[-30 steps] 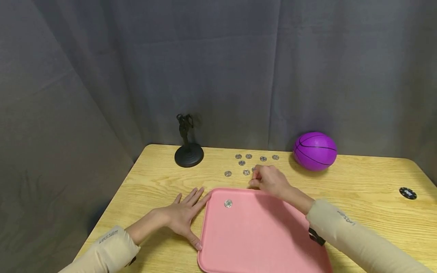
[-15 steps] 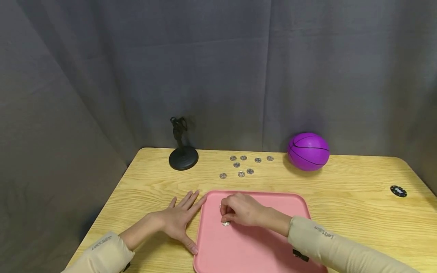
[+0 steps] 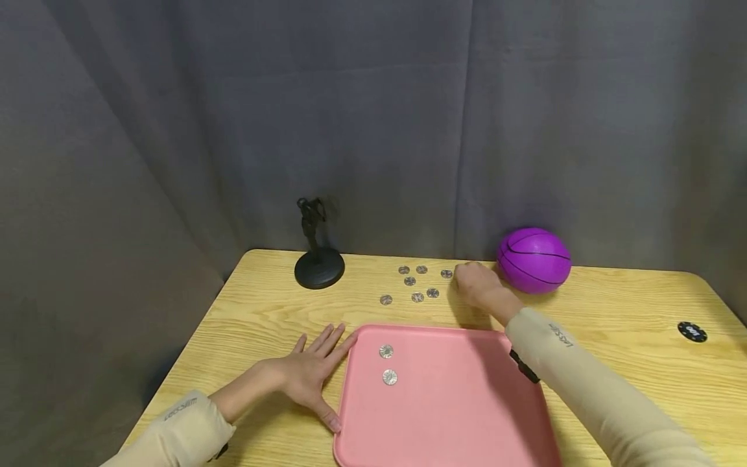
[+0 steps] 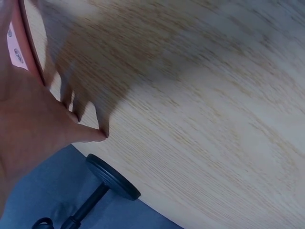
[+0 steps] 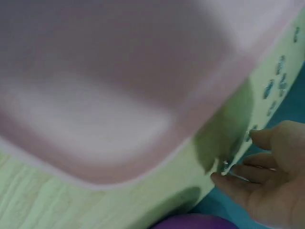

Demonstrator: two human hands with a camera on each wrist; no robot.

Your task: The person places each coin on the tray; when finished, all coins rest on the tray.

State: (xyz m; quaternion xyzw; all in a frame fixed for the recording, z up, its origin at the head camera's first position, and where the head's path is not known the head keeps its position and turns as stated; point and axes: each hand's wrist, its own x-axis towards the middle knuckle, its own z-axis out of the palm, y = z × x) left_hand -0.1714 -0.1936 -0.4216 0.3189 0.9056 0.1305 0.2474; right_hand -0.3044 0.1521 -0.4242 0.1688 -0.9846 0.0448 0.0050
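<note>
My left hand (image 3: 309, 376) lies with fingers spread at the left side of the pink tray (image 3: 443, 328), its index fingertip and thumb right at the rim. Two silver coins (image 3: 389, 377) lie in the tray's upper left part. Beyond the tray, my right hand (image 3: 478, 284) reaches down to the table beside the ball. The right wrist view shows a coin (image 5: 225, 166) at its fingertips, with the thumb set apart from the other fingers. Several more coins (image 3: 417, 297) lie flat on the table to the left of that hand.
A purple ball (image 3: 533, 261) sits at the back, close to my right hand. At the back left stands a small black stand (image 3: 319, 267) with a round base. A black poker chip (image 3: 692, 331) lies far right on the wooden table (image 3: 618, 311). Dark cloth hangs behind.
My right hand placed a coin in the tray below the first one, released it, then moved back and right to a coin near the ball. My left hand stays at the rim.
</note>
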